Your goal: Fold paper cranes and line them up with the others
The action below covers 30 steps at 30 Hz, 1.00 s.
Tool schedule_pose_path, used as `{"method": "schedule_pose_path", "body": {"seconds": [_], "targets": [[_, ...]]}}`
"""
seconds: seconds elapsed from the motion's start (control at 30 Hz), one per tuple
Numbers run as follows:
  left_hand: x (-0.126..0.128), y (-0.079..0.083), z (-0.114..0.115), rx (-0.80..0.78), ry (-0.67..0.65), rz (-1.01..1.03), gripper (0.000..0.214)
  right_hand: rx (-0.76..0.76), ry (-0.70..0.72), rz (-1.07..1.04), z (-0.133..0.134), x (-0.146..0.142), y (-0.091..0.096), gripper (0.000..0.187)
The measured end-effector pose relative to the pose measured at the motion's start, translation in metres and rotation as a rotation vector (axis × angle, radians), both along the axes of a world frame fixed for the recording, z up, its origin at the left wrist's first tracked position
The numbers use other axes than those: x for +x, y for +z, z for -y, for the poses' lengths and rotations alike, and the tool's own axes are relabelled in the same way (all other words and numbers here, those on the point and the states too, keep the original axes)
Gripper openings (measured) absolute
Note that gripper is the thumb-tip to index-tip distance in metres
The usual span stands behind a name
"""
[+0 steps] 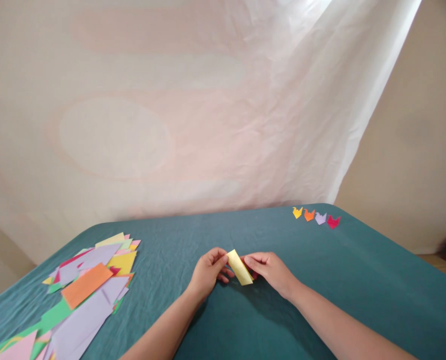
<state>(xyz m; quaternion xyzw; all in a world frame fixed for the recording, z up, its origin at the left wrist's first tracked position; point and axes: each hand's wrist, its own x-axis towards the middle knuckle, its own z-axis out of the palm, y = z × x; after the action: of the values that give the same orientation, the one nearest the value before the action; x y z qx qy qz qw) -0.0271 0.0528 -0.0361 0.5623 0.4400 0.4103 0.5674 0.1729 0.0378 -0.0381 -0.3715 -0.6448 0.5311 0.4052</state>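
Note:
Between my two hands, just above the middle of the table, is a folded yellow paper (240,268), a narrow tilted rectangle. My left hand (212,272) pinches its upper left corner between thumb and fingers. On the other side, my right hand (268,271) grips the right long edge, thumb in front and fingertips partly hidden behind the paper. Both forearms reach in from the bottom of the view.
A green-blue cloth covers the table (162,260). At the left lies a loose pile of coloured paper sheets (83,310). Several small folded paper birds (321,218) stand in a row at the far right. A pale hanging sheet (207,125) rises behind the table.

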Motion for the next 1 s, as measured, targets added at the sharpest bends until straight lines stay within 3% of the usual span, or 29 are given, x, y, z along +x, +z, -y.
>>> {"method": "schedule_pose_path", "body": {"seconds": [0.13, 0.33, 0.5, 0.6, 0.7, 0.8, 0.9, 1.0], "targets": [[0.001, 0.0, 0.0, 0.005, -0.002, 0.014, 0.025, -0.042, 0.052, -0.024, -0.001, 0.0, -0.002, 0.041], [0.0, -0.001, 0.0, 0.006, -0.003, 0.025, 0.026, 0.012, 0.055, 0.065, 0.0, 0.0, 0.0, 0.04], [0.001, 0.0, 0.001, -0.006, -0.025, 0.014, 0.028, 0.075, -0.045, 0.08, 0.002, -0.005, 0.0, 0.035], [0.005, 0.004, 0.005, -0.007, -0.014, -0.007, 0.032, 0.186, -0.19, 0.189, 0.005, -0.009, 0.001, 0.029], [0.011, 0.008, 0.012, -0.016, -0.03, -0.019, 0.051, 0.308, -0.336, 0.305, 0.01, -0.014, 0.004, 0.023], [0.018, 0.009, 0.019, 0.019, -0.014, -0.079, 0.074, 0.413, -0.353, 0.365, 0.016, -0.018, 0.006, 0.014], [0.02, 0.006, 0.021, -0.01, 0.007, -0.088, 0.071, 0.42, -0.352, 0.38, 0.018, -0.019, 0.005, 0.01], [0.016, 0.002, 0.017, -0.084, 0.031, 0.006, 0.059, 0.329, -0.387, 0.326, 0.014, -0.016, 0.001, 0.011]]}}
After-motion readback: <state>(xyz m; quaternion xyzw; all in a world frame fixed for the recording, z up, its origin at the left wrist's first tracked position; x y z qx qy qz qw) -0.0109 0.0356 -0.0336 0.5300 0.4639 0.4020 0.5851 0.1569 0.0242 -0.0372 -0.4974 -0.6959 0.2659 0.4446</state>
